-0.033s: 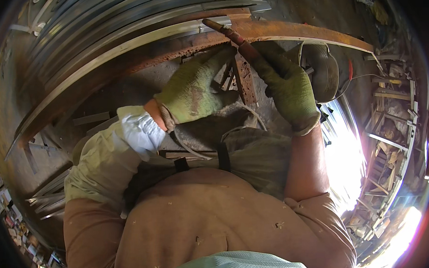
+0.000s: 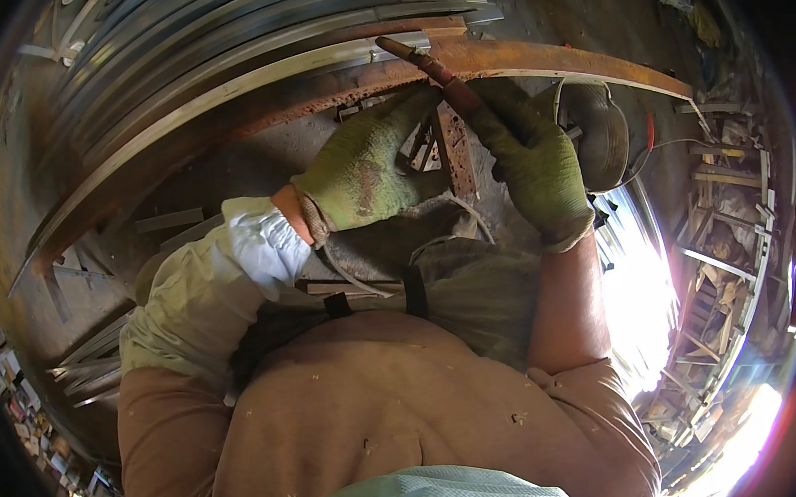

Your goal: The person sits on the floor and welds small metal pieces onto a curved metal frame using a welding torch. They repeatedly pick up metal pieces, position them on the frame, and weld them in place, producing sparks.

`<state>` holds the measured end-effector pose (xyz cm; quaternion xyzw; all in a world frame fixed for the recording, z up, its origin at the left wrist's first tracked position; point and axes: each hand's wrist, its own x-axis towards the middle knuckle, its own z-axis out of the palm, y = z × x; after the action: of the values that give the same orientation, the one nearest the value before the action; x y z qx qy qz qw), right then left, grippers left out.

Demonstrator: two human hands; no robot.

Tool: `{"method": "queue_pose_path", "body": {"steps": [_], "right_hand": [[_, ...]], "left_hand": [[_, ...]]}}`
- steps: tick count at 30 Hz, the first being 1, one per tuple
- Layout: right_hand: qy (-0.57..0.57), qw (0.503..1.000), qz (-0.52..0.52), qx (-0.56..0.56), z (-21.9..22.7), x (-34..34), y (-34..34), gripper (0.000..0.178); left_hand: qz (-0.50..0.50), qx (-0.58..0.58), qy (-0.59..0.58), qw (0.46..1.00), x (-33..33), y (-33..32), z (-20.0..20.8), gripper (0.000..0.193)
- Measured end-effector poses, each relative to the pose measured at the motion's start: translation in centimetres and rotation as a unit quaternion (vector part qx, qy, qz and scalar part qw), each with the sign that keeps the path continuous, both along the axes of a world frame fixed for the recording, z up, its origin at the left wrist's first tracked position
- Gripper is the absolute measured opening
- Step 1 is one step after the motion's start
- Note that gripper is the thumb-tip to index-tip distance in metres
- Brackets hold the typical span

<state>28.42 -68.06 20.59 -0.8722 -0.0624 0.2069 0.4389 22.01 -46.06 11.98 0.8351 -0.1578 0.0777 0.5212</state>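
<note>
In my right hand (image 2: 546, 171), gloved in green, is a welding torch (image 2: 460, 94) with a worn reddish-brown neck. Its tapered tip points up and left, over a short bright metal piece (image 2: 404, 44) lying along a rusty steel beam (image 2: 570, 61). My left hand (image 2: 362, 170), in a matching stained glove, is at the near side of the beam. Its thumb stands apart from the outstretched fingers, whose shadowed tips come close to the torch neck; whether they touch it I cannot make out. A rusty pitted upright (image 2: 455, 148) shows between my hands.
Long curved metal profiles (image 2: 202, 36) lie stacked beyond the beam at the left. Right of my right hand stands a round drum-like container (image 2: 606, 133) with a thin cable. A rack of scrap pieces (image 2: 727, 239) lines the right side, beside strong glare.
My left hand and sleeve have shifted very slightly to the right. The right hand and the welding torch hold almost the same position.
</note>
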Motion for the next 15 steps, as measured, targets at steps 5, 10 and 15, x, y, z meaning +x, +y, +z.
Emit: {"method": "queue_pose_path", "body": {"steps": [5, 10, 15], "right_hand": [[0.000, 1.000, 0.008, -0.001, -0.9, 0.6, 0.3, 0.052], [0.024, 0.998, 0.012, -0.058, -0.3, 1.0, 1.1, 0.052], [-0.011, 0.997, 0.029, -0.071, -1.5, 1.5, 0.8, 0.052]], "left_hand": [[-0.002, -0.054, 0.061, 0.997, -0.2, -0.2, 0.1, 0.090], [-0.019, -0.080, 0.082, 0.993, 0.0, 0.3, 0.4, 0.089], [-0.004, -0.041, 0.070, 0.997, 0.2, 0.5, 0.8, 0.089]]}}
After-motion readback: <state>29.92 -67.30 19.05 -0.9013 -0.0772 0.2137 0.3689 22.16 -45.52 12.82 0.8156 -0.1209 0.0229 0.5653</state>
